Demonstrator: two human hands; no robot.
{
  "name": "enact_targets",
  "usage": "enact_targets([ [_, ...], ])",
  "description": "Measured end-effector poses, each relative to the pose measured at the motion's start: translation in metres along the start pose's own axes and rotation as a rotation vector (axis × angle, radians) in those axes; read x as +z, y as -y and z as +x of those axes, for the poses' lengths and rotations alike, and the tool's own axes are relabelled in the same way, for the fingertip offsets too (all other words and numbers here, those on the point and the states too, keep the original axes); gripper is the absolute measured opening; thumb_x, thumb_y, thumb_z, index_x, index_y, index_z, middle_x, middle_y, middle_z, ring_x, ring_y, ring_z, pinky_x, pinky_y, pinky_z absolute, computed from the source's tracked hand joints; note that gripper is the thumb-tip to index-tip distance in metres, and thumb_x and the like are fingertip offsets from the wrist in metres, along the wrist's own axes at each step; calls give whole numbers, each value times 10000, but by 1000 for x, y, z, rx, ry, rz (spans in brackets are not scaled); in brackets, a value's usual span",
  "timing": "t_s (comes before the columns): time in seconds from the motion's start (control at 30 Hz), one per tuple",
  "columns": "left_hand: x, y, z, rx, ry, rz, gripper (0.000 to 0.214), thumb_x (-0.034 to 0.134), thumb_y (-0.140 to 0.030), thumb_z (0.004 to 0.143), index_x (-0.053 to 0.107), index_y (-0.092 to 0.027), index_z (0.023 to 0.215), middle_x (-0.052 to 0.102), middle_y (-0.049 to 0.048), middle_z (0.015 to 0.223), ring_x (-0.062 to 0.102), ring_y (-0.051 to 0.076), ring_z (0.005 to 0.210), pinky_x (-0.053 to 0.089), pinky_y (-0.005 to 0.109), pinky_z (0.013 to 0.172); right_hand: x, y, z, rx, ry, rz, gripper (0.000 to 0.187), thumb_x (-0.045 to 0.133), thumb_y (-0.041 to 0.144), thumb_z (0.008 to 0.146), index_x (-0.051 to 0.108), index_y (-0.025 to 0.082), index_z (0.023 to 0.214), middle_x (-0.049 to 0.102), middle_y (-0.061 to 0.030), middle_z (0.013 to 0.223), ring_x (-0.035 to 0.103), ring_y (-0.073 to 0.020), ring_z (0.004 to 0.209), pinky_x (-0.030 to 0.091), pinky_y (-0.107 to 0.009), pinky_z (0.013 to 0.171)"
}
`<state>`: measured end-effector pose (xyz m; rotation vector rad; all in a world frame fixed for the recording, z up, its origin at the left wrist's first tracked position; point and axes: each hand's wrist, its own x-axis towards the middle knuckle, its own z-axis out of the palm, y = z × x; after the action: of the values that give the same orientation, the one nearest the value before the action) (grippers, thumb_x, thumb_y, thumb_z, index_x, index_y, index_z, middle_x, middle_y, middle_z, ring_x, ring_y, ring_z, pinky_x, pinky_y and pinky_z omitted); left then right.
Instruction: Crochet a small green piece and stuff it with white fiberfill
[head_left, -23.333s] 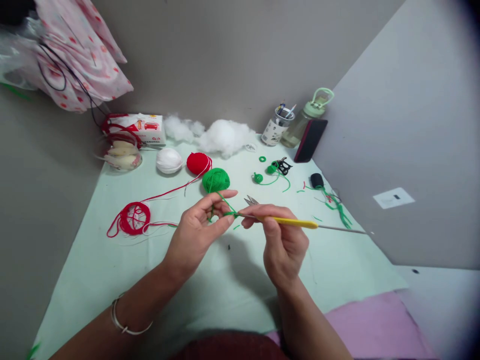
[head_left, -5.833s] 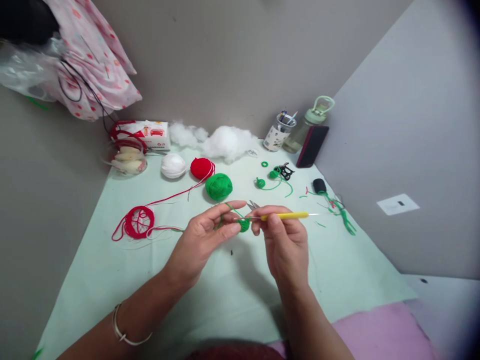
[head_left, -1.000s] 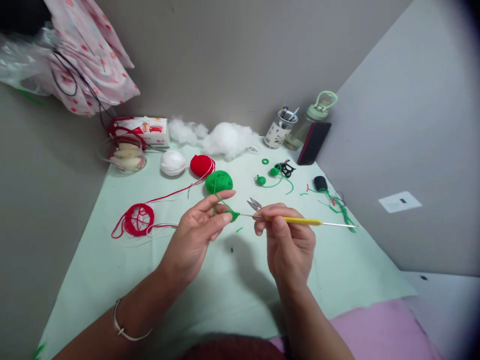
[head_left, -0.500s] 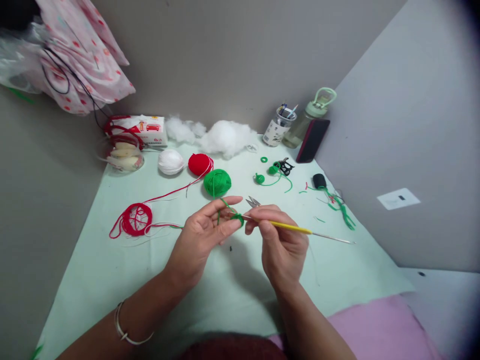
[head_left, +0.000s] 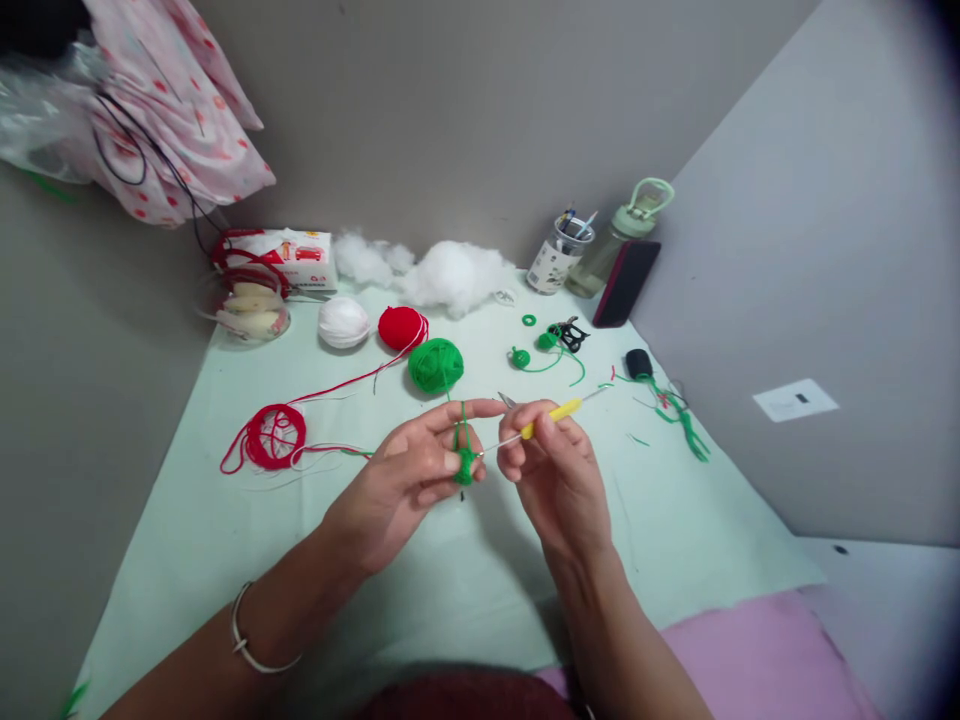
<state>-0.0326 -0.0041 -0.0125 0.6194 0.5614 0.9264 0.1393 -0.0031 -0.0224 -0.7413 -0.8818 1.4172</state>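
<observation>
Three yarn balls (head_left: 436,364); right hand (head_left: 559,482), one hook (head_left: 552,412); left hand (head_left: 403,482), one green piece (head_left: 465,466).

My left hand (head_left: 409,480) pinches a small green crochet piece (head_left: 465,464). My right hand (head_left: 551,470) grips the yellow crochet hook (head_left: 551,412), handle pointing toward two o'clock.

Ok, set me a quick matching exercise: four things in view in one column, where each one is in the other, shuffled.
1 hook
2 green piece
3 phone
4 white ball

A propped by the bottle
B in the right hand
C beside the red ball
D pinched in the left hand

Pairs: 1-B, 2-D, 3-A, 4-C.
</observation>
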Motion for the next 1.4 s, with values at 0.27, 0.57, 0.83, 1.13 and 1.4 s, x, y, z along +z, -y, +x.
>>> enact_targets([
  [0.27, 4, 12, 0, 160, -191, 239, 380, 871, -291, 873, 797, -283, 1246, 705, 4, 909, 617, 151, 856, 476, 272, 801, 3, -12, -8, -410, 14, -437, 194, 662, 250, 1033, 833, 317, 1096, 819, -48, 1010, 720, -189, 857, 594, -329, 686],
  [0.57, 3, 8, 5, -27, -209, -55, 388, 902, -297, 821, 824, -173, 1180, 468, -86, 629, 337, 60, 576, 450, 241, 771, 0, -9, -16, -693, -33, -870, 279, 695, 147, 980, 821, 320, 1160, 815, -66, 1018, 751, -225, 878, 633, -407, 764],
  [0.83, 4, 13, 6, 79, -274, 16, 469, 891, -265, 840, 790, -246, 1297, 678, -14, 883, 568, 128, 828, 450, 285, 895, 1, -12, -15, -719, -9, -906, 292, 700, 121, 970, 824, 320, 1145, 795, -67, 1031, 737, -212, 893, 620, -376, 745],
  [1.13, 1, 4, 4, 121, -249, 113, 368, 895, -254, 822, 839, -289, 1184, 659, -27, 855, 585, 129, 861, 456, 271, 884, -3, -5, -5, -359, -66, -399, 157, 688, 311, 1016, 828, 257, 969, 740, -36, 860, 644, -161, 697, 541, -323, 618],
  [1.4, 1, 7, 1, 116, -201, 254, 452, 840, -270, 890, 770, -301, 1335, 719, 20, 998, 662, 204, 1018, 465, 350, 996, -2, -7, -4, -231, -64, -317, 170, 737, 388, 980, 821, 242, 962, 799, -46, 888, 679, -161, 699, 572, -318, 638],
])
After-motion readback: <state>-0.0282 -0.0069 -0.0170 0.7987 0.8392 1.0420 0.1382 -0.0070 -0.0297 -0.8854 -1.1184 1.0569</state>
